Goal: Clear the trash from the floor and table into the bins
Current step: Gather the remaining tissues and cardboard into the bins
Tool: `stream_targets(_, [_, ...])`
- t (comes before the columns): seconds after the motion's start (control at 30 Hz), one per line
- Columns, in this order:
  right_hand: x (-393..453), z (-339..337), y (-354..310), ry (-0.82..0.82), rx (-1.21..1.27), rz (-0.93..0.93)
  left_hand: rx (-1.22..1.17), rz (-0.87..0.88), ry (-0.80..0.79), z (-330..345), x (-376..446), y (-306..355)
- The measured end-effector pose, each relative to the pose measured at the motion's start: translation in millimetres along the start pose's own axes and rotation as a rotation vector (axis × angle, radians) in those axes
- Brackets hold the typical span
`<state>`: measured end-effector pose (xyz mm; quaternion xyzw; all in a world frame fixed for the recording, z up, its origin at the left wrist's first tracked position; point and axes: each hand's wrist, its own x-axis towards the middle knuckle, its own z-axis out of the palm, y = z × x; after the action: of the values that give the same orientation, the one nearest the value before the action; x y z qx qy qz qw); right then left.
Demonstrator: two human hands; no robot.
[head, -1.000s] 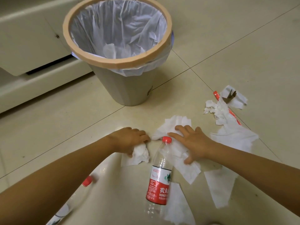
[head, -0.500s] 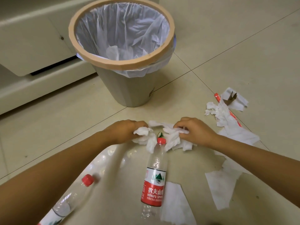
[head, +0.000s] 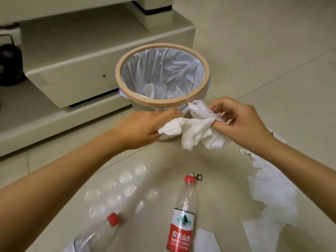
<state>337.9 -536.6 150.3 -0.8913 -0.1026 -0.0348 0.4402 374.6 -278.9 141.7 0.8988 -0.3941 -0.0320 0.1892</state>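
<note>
The left hand (head: 143,128) and right hand (head: 241,122) each grip crumpled white tissue (head: 196,130), held just in front of the near rim of the lined bin (head: 156,102). The bin stands on a glossy cream tiled floor (head: 272,60) beside a low cream cabinet (head: 72,77). On the floor below lie two red-capped bottles (head: 183,215) (head: 98,233) and loose tissue sheets (head: 272,197).

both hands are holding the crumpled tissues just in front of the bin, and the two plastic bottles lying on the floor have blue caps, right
Not quite: the caps are red, not blue, as the head view shows. The rest holds: the left hand and right hand hold the crumpled tissues just in front of the bin, and the two plastic bottles lie on the floor.
</note>
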Motion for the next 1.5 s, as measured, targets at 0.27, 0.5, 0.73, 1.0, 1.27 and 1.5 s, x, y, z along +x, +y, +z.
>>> stream_targets(0.27, [57,-1,-46,0.246,0.079,-0.088,-0.066,-0.191,0.429,-48,42,-6])
stream_targets(0.5, [121,22,-43,0.203,0.118,0.184,-0.159,-0.557,0.168,-58,79,-50])
stream_targets(0.73, [127,26,-40,0.181,0.186,0.231,-0.176,-0.587,0.314,-48,71,-59])
stream_targets(1.0, [62,16,-30,0.102,0.300,0.084,-0.122,-0.183,0.406,-4,38,-1])
stream_targets(1.27, [-34,18,31,-0.329,0.158,0.257,0.111,0.148,0.571,45,39,17])
stream_targets(1.5, [-87,15,95,-0.430,-0.039,0.411,0.059,0.282,0.178,139,33,16])
